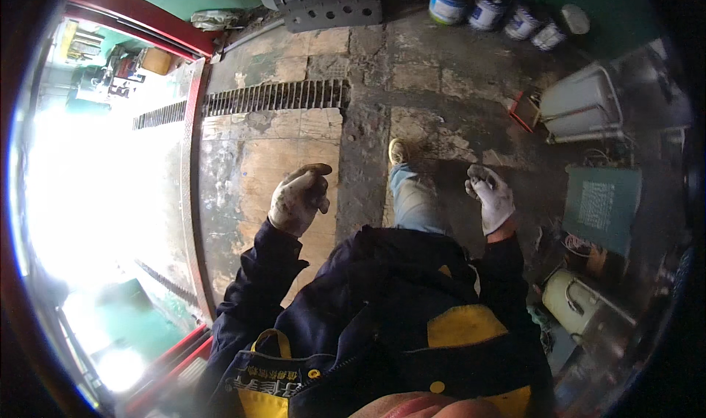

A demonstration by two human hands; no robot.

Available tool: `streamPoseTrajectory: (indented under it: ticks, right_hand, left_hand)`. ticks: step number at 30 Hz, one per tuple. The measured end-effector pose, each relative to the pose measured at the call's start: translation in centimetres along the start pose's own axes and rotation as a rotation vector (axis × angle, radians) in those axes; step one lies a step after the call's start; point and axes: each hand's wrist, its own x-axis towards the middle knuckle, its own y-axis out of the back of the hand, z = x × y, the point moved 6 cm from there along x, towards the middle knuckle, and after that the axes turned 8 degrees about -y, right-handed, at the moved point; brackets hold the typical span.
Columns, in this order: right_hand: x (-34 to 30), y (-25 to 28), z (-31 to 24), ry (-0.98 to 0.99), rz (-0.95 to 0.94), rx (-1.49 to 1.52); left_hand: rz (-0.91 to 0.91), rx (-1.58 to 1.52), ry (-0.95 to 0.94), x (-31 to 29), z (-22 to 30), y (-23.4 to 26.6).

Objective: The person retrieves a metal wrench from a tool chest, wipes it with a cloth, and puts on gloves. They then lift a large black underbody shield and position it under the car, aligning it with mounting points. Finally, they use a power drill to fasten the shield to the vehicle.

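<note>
Both my hands wear white work gloves with dark, dirty fingers. My left hand [298, 199] is raised over the floor, left of my body, with its fingers bent and apart and nothing visible between them. On the other side, my right hand [491, 199] hangs in the air with its fingers curled in; I see no object in it. Neither hand touches anything. Between them my leg in light blue trousers [417, 199] reaches forward, ending in a pale shoe [398, 151] on the worn floor [364, 153].
A slatted drain grate [276, 98] crosses the floor ahead. Several paint buckets [448, 5] line the far wall, near a dark perforated metal part [327, 5]. At right are a white bin [581, 102], a grey-green box [601, 201] and a pale green container [573, 300]. A red-framed doorway [193, 161] is at left.
</note>
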Motion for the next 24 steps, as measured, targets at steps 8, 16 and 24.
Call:
streamPoseTrajectory:
  ticks: [8, 16, 24]
  right_hand:
    - [26.4, -17.3, -18.2, 0.007, -0.278, -0.069]
    - [50.0, -35.3, -30.8, 0.062, -0.395, -0.015]
    - [70.5, -47.2, -36.1, -0.211, -0.376, 0.242]
  left_hand:
    - [0.372, -0.101, 0.041, 15.0, 10.5, 6.6]
    - [0.502, -0.068, 0.014, 34.7, 22.8, 13.3]
    - [0.400, -0.147, 0.068, 60.1, 35.3, 16.0]
